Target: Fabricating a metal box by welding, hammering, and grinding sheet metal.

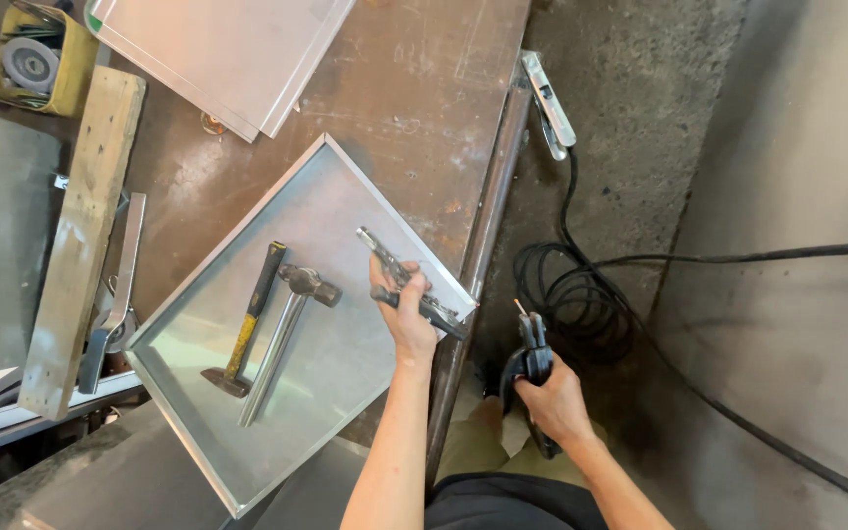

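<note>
Both forearms reach up from the bottom edge of the view. On the right, the right hand is clenched around the black handle of an electrode holder, held off the bench edge above the concrete floor, its jaws pointing up with a short stub at the tip. Just left of it, the left hand grasps locking pliers lying along the right rim of a shallow sheet-metal tray, which sits cornerwise on the rusty steel workbench. Inside the tray lie a chipping hammer with a yellow-and-black handle and, just beside it, a steel-shafted hammer. Coiled black cable rests on the floor near the holder, and a ground clamp grips the bench edge farther up.
</note>
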